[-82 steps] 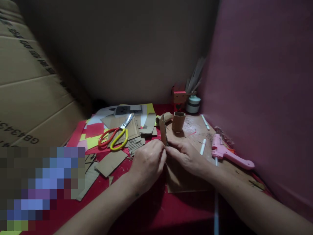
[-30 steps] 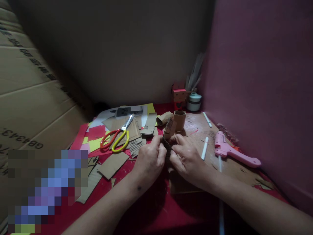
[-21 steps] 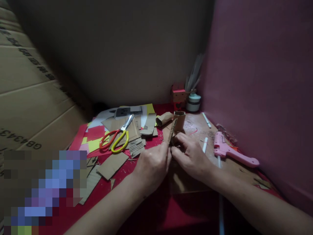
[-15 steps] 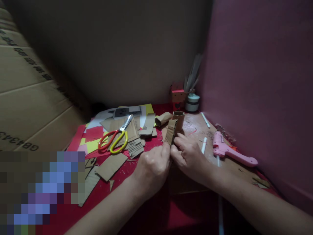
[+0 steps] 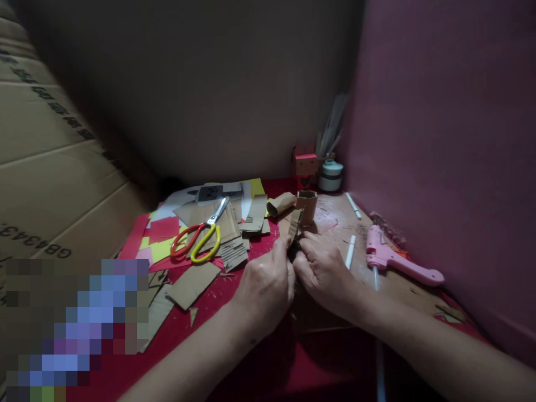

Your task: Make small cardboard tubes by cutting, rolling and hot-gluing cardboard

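Note:
Between my two hands is a small strip of corrugated cardboard (image 5: pixel 296 222), its upper end rising above my fingers. My left hand (image 5: pixel 268 279) is closed on it from the left, thumb on top. From the other side my right hand (image 5: pixel 317 262) grips it with curled fingers. The strip's lower part is hidden by my hands. Just behind it stands an upright cardboard tube (image 5: pixel 307 209), and a second tube (image 5: pixel 281 204) lies on its side to the left.
Scissors with red and yellow handles (image 5: pixel 201 241) lie on cardboard scraps at left. A pink glue gun (image 5: pixel 393 259) rests at right, near white sticks (image 5: pixel 350 251). A cardboard figure (image 5: pixel 305 164) and a pale blue jar (image 5: pixel 330 176) stand at the back. A large carton (image 5: pixel 50 162) rises at left.
The cardboard strip has sunk lower between my hands, and less of it shows. My left thumb has risen along its side. The things on the table lie as before.

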`<state>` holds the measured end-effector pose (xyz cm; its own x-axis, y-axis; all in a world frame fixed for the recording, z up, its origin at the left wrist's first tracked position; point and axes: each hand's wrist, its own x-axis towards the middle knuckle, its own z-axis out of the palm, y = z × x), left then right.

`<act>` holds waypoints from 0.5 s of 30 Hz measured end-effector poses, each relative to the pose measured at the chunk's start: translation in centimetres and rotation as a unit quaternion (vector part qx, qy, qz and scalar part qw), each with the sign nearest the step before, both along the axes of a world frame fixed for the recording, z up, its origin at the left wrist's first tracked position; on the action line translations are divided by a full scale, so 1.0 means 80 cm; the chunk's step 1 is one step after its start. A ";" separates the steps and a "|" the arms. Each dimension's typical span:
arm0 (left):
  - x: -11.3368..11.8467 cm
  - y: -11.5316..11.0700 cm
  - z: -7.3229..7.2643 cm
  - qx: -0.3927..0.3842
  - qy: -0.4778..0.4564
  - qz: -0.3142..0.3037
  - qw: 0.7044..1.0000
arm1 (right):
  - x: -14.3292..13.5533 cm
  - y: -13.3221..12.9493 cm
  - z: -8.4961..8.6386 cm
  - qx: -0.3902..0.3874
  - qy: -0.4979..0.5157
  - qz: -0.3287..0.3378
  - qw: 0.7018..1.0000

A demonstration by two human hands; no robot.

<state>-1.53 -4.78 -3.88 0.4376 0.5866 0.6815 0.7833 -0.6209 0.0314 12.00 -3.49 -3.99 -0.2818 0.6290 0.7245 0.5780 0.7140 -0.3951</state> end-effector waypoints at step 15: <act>-0.002 0.000 0.004 0.149 0.119 -0.001 0.982 | 0.003 0.000 0.013 -0.094 0.089 0.019 0.991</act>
<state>-1.67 -4.76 -3.60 0.6064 0.3762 0.7005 0.7454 -0.5757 -0.3361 12.27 -3.45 -2.93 -0.1865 0.7483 0.6366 0.4604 0.6390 -0.6162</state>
